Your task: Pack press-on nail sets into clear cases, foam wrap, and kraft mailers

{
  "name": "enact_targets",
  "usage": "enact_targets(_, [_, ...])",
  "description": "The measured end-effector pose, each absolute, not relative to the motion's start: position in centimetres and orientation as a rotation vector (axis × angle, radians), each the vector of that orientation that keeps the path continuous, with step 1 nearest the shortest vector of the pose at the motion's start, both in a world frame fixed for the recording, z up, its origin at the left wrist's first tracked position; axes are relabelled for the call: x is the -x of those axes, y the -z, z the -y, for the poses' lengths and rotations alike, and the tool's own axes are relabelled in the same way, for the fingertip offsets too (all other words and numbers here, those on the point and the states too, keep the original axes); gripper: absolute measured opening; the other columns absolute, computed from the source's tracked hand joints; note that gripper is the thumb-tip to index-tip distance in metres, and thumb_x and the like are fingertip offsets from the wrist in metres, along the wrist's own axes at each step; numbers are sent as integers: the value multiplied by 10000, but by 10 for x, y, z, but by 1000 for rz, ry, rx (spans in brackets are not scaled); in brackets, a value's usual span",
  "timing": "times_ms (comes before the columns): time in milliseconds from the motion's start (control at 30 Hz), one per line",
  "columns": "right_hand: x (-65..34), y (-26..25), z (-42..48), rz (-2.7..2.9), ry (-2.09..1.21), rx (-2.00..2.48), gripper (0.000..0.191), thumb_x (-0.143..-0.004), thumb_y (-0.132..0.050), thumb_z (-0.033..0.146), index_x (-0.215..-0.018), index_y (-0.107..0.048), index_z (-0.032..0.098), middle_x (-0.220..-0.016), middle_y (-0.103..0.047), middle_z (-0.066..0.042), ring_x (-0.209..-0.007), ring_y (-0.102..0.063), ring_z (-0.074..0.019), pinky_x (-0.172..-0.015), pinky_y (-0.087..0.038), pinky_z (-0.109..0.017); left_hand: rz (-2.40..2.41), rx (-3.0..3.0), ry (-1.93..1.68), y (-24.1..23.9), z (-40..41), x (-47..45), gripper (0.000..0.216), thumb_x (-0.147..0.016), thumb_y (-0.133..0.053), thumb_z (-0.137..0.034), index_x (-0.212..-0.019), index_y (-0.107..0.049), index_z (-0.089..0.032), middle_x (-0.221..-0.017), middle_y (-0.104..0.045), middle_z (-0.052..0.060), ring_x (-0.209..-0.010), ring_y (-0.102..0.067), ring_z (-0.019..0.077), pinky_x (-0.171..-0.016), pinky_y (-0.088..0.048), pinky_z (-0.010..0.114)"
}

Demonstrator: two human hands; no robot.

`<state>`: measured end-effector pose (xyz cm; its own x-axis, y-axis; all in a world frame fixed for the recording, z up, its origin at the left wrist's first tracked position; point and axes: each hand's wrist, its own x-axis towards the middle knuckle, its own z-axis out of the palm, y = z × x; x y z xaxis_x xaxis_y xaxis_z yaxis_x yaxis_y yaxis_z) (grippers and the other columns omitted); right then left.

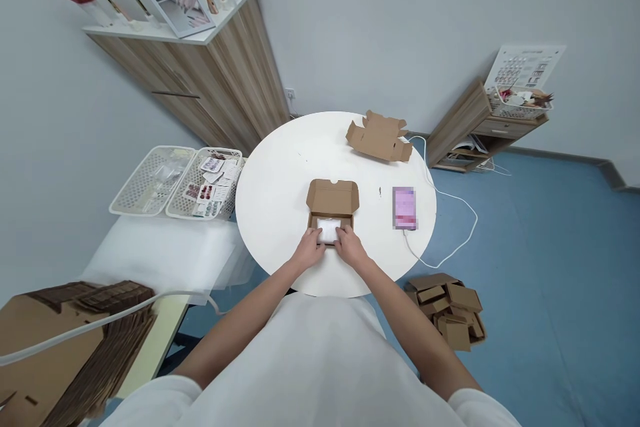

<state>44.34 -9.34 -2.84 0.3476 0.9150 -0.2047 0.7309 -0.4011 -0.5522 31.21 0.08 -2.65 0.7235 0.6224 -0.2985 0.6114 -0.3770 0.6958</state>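
Note:
A small brown cardboard box (pixel 333 197) stands on the round white table with its lid raised toward the far side. Inside its tray lies a white wrapped packet (pixel 329 231). My left hand (pixel 309 250) is closed at the packet's left edge, its fingers bent over the box's near left corner. At the right edge, my right hand (pixel 351 247) mirrors it, fingertips pressed on the packet and thumb by the front wall. The undersides of both hands are hidden.
An unfolded cardboard box blank (pixel 380 137) lies at the table's far right. A blurred pink-screened device (pixel 405 208) with a white cable is nearer. White baskets (pixel 204 183) and stacked flat cardboard (pixel 75 353) are at left; folded boxes (pixel 447 310) sit low right.

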Motion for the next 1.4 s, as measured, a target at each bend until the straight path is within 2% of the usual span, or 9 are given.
enact_targets(133, [-467, 24, 102, 1292, -599, 2098, 386, -773, -454, 175, -1157, -480, 160, -1089, -499, -96, -918, -520, -165, -811, -421, -295, -970, -2048, -212, 22, -21, -307, 372, -759, -473, -256, -1123, -509, -187, -1030, -534, 87, -970, -520, 207, -856, -420, 358])
enact_targets(267, [-506, 25, 97, 835, -627, 2047, 360, -753, -505, 322, -1076, -543, 165, -1026, -552, -80, -728, -539, -131, -765, -448, -318, -1260, -1781, -306, 21, -58, -314, 393, -754, -510, -372, -1082, -534, -157, -1072, -562, 119, -990, -537, 220, -843, -427, 355])
enact_targets(433, [-541, 28, 75, 238, -957, 1769, 477, -751, -417, 561, -955, -577, 159, -910, -601, -82, -656, -546, -137, -596, -478, -289, -1262, -1352, -328, 16, -86, -331, 540, -797, -346, -586, -1049, -540, -150, -1157, -551, 157, -1003, -564, 221, -740, -478, 316])
enact_targets(533, [-545, 27, 63, 193, -1127, 1669, 559, -756, -335, 635, -955, -575, 171, -838, -602, -67, -600, -525, -133, -577, -471, -290, -1185, -1290, -269, 12, -87, -337, 675, -786, -220, -664, -1086, -510, -134, -1214, -514, 178, -1056, -543, 226, -749, -483, 313])
enact_targets(633, [-544, 24, 52, 243, -1253, 1598, 597, -753, -288, 669, -954, -580, 188, -773, -585, -39, -559, -487, -123, -584, -455, -282, -1134, -1225, -242, 10, -86, -343, 726, -764, -199, -696, -1110, -500, -134, -1217, -519, 174, -1066, -539, 234, -770, -479, 326])
enact_targets(867, [-549, 18, 42, 413, -1170, 1617, 539, -746, -316, 667, -883, -598, 229, -882, -578, -22, -665, -480, -125, -603, -406, -245, -1023, -1166, -275, 10, -91, -344, 777, -764, -119, -702, -1198, -470, -161, -1320, -433, 116, -1174, -441, 253, -896, -394, 389])
enact_targets(1033, [-549, 16, 56, 563, -1179, 1654, 521, -759, -321, 646, -982, -586, 257, -1030, -545, -28, -811, -476, -145, -668, -411, -246, -926, -1231, -205, 16, -92, -333, 783, -770, -25, -682, -1206, -484, -221, -1347, -408, 63, -1237, -348, 262, -939, -331, 413])
enact_targets(1300, [-545, 13, 74, 589, -1263, 1559, 486, -823, -293, 523, -1149, -529, 252, -959, -565, -32, -768, -536, -127, -716, -416, -260, -963, -1358, -101, 14, -87, -320, 817, -778, 32, -646, -1238, -450, -173, -1255, -488, 88, -1103, -452, 223, -868, -392, 366])
enact_targets(1400, [-542, 11, 81, 605, -1280, 1593, 483, -836, -278, 486, -1234, -449, 274, -979, -591, -33, -774, -567, -131, -736, -417, -278, -963, -1299, -68, 11, -86, -312, 811, -760, 45, -663, -1305, -349, -210, -1203, -521, 98, -1055, -503, 220, -817, -419, 355])
